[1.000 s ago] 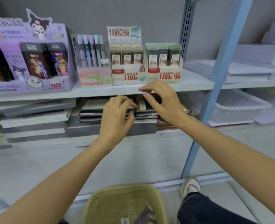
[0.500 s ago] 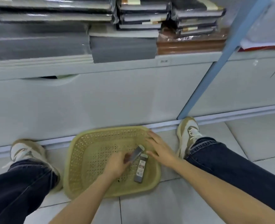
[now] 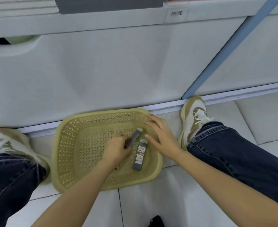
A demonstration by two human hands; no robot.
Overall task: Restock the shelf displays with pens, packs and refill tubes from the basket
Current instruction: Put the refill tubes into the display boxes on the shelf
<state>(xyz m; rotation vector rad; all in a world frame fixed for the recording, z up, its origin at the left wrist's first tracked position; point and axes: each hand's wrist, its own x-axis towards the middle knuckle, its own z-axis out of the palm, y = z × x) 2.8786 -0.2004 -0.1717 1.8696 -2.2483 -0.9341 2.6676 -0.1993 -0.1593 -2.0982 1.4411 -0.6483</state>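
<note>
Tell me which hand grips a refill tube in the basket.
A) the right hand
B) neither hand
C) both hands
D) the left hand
D: the left hand curls round a tilted refill tube, while the right hand is open with spread fingers beside the second tube, which lies flat in the basket.

One basket (image 3: 67, 136), two refill tubes (image 3: 135, 138) (image 3: 140, 155), two hands (image 3: 117, 150) (image 3: 161, 138), two shoes (image 3: 193, 115) (image 3: 5, 142).

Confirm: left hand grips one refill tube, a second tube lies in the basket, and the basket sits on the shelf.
Wrong place: the head view shows the basket on the floor. The left hand grips one refill tube; the second tube lies in it.
</note>
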